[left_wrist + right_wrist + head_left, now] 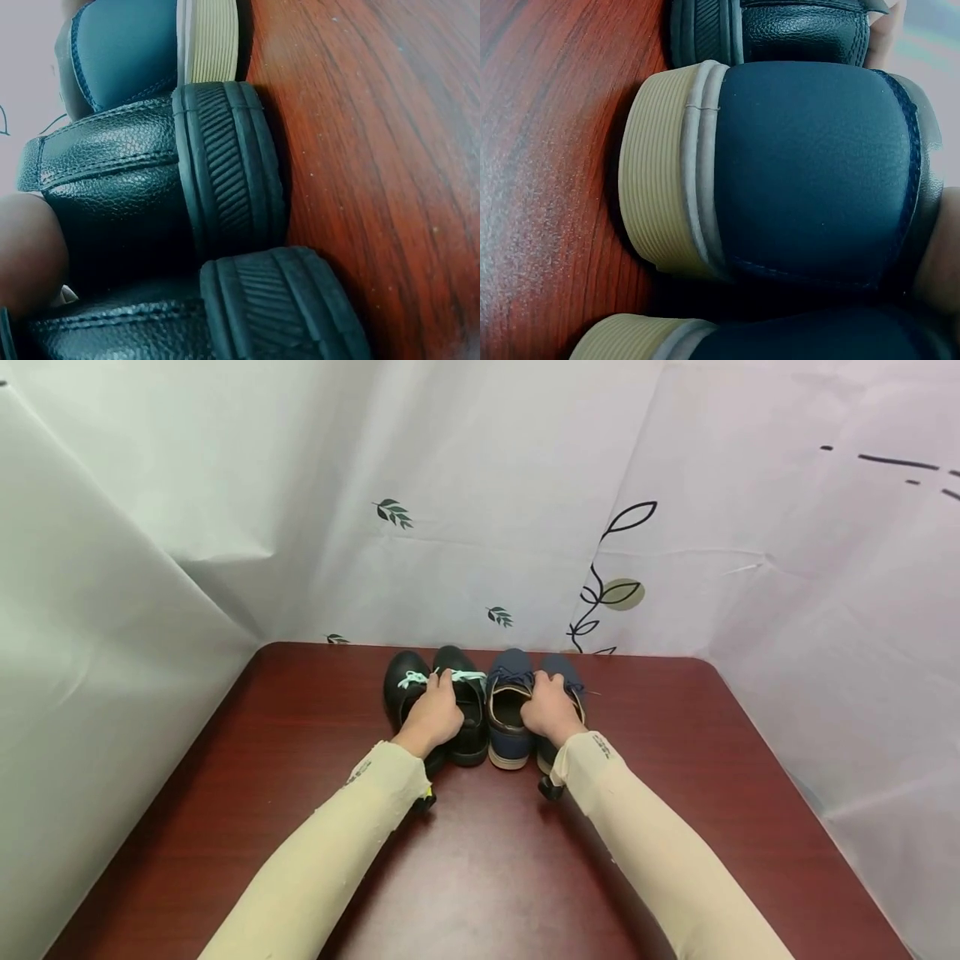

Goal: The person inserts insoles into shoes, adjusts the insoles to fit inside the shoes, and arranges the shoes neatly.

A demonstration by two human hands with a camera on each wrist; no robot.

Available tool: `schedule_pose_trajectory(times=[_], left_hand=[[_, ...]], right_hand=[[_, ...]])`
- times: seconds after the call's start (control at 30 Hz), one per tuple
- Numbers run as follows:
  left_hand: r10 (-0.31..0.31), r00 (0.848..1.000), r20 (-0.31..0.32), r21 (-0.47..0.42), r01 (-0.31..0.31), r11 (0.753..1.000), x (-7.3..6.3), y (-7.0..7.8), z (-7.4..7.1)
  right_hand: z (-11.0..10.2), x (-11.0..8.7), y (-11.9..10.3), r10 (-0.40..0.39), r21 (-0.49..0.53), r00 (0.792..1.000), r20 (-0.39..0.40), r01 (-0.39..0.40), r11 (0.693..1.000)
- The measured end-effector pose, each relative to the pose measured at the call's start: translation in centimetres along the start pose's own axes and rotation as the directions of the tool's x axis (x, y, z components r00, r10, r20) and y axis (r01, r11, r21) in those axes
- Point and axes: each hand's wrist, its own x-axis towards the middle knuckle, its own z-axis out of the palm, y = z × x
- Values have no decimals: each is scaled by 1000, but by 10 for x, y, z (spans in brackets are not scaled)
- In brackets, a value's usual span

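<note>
Two black leather shoes (406, 680) with pale mint laces stand side by side at the far middle of the table, toes to the back. My left hand (433, 714) grips them from above, thumb at the opening of the inner shoe; the left wrist view shows that shoe's black heel (112, 187) close up. Beside them stand two navy shoes (510, 745) with tan soles. My right hand (552, 708) grips these, its thumb at the opening of the shoe nearer the middle. In the right wrist view that shoe's navy heel (810, 172) fills the middle, and the fingertips are hidden.
The reddish-brown wooden table (480, 877) carries all the shoes near its back edge. A white cloth (480, 485) with leaf drawings hangs behind and along both sides. Dark wrist straps (551, 788) show under the cream sleeves.
</note>
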Motion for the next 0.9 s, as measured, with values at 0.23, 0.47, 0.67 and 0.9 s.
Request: schedule_pose_trajectory(times=[0.23,0.47,0.67,0.9], left_hand=[[35,999,-20,14,-35,999,-2,2,4],[42,998,-46,42,-40,998,-7,-1,5],[92,989,-119,81,-82,993,-12,-1,6],[123,962,-244,151,-87,985,-24,-6,1]], right_hand=[[-1,-4,5,7,28,1000,-6,-7,1000],[3,-6,6,7,46,1000,-3,-7,999],[5,-7,9,5,49,1000,-15,-4,999],[0,-12,6,-21,21,998,57,20,1000]])
